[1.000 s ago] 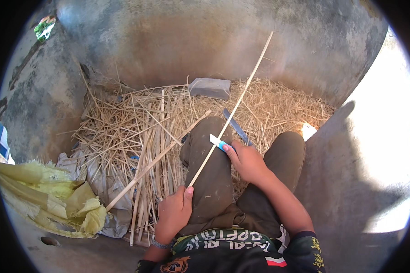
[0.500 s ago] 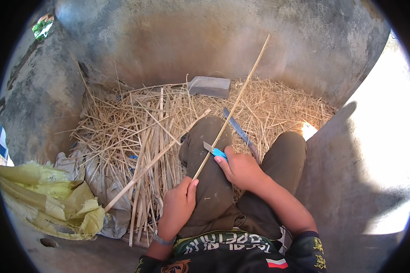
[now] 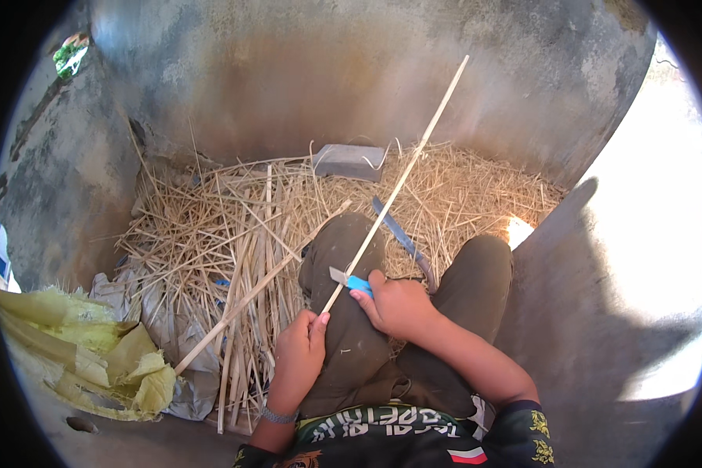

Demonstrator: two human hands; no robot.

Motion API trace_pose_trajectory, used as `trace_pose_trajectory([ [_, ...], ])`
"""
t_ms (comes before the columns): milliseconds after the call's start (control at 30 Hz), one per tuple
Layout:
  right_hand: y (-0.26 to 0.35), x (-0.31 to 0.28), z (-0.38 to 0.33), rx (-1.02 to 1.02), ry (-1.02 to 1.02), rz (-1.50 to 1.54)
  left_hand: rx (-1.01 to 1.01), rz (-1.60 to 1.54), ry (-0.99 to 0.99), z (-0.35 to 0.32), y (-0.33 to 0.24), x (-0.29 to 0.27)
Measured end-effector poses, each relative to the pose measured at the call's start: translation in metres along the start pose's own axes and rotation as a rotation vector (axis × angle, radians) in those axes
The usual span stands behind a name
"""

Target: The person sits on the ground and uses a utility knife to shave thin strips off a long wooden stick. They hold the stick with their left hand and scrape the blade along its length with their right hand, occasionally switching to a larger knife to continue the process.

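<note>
A long, thin bamboo strip (image 3: 402, 178) slants up and away over my left knee. My left hand (image 3: 301, 350) is closed round its near end. My right hand (image 3: 398, 306) grips a blue utility knife (image 3: 356, 284), whose short blade lies across the strip a little beyond my left hand. Pale shavings curl off the strip farther up. Past my knees a machete (image 3: 398, 226) rests on the straw, its curved handle toward my right leg.
Bamboo strips (image 3: 246, 312) and shavings (image 3: 476, 187) cover the floor ahead. A grey block (image 3: 349, 161) sits near the curved concrete wall (image 3: 351, 86). On the left lies a torn yellow sack (image 3: 93, 351). A concrete slope (image 3: 585, 296) rises at right.
The knife has slid down the strip toward my left hand. A thin curl of shaving now stands out near the grey block. Both hands keep their hold.
</note>
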State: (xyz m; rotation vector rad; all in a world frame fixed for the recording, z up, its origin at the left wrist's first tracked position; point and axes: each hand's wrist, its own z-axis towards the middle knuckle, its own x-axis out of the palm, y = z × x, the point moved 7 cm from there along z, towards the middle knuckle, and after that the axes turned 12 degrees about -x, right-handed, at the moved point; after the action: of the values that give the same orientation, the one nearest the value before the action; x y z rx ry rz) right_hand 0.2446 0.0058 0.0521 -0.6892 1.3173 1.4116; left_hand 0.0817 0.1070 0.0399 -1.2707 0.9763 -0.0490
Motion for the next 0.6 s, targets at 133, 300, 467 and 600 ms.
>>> trace_pose_trajectory([
  [133, -0.002, 0.004, 0.003, -0.022, -0.051, -0.027, 0.003, 0.032, 0.034, 0.007, -0.004, 0.004],
  [300, 0.000, 0.007, 0.009, 0.055, -0.125, -0.160, 0.022, 0.167, -0.055, 0.009, -0.001, 0.008],
  [467, 0.004, 0.012, 0.006, 0.036, -0.183, -0.222, 0.055, 0.144, -0.037, 0.008, 0.001, 0.005],
  [600, 0.002, 0.014, 0.007, 0.049, -0.182, -0.170, 0.037, 0.146, -0.023, 0.005, 0.007, 0.003],
])
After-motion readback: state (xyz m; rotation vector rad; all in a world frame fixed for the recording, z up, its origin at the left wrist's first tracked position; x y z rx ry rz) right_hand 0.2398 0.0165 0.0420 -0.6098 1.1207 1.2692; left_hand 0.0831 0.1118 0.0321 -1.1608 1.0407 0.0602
